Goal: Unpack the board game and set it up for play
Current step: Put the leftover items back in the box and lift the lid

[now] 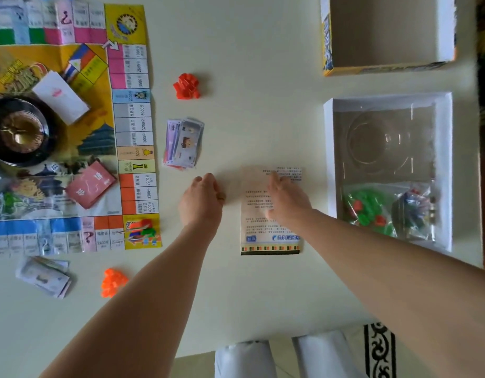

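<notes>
The game board (72, 61) lies unfolded at the left of the white table. On it are a black spinner bowl (20, 132), a white card deck (61, 96), a red card deck (91, 184) and coloured tokens (143, 227) on a corner square. My right hand (286, 199) rests flat on a printed rule sheet (271, 236), fingers straight. My left hand (200, 199) hovers beside the sheet, back up, fingers loosely bent with nothing seen in them. A stack of paper money (184, 143) lies just beyond my left hand.
Red plastic pieces (186, 85) and orange pieces (113, 282) lie loose on the table, with a second money stack (45, 276) at the near left. At the right stand the box tray (328, 159), holding a bag of green and red pieces (369, 205), and the empty box half (386, 34).
</notes>
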